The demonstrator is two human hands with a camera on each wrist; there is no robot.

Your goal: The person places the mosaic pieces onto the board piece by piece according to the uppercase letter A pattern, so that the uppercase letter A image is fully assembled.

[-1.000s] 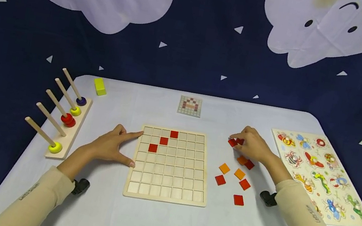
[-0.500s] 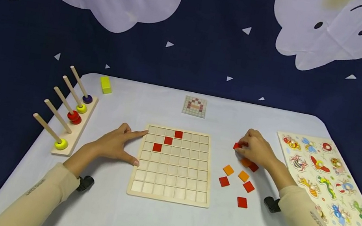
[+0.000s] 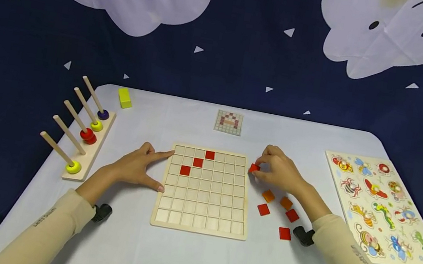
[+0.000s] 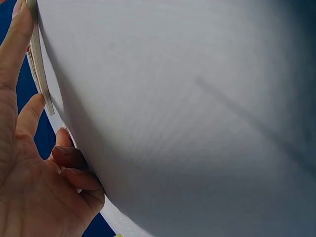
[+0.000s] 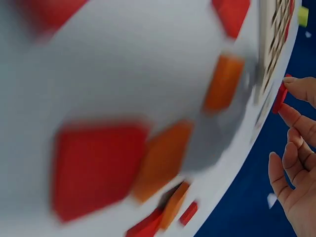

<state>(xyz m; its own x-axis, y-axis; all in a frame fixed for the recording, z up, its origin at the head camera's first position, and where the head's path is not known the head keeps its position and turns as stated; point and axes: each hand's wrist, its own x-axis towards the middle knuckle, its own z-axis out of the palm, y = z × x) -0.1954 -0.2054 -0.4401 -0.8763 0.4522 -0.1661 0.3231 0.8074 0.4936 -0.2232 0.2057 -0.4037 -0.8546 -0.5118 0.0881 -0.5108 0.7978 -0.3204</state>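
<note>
A wooden grid board (image 3: 201, 210) lies mid-table with three red tiles set diagonally in its upper cells, among them the topmost red tile (image 3: 210, 155). My left hand (image 3: 131, 167) touches the board's left edge with spread thumb and index finger. Just off the board's upper right edge, my right hand (image 3: 282, 173) pinches a red square tile (image 3: 254, 169) between thumb and finger. The right wrist view shows the pinched tile (image 5: 280, 97) tilted at the fingertips. Loose orange tiles (image 3: 268, 195) and red tiles (image 3: 284, 233) lie below the right hand, near its wrist.
Behind the board lies a small pattern card (image 3: 229, 123). At left stand a peg rack (image 3: 81, 154) with coloured rings and a yellow block (image 3: 125, 98). An insect puzzle board (image 3: 386, 212) lies at right, beside the right forearm.
My right hand has moved left from the loose tiles to the board's right edge, carrying the red tile. The left hand keeps its place on the board's left edge.
</note>
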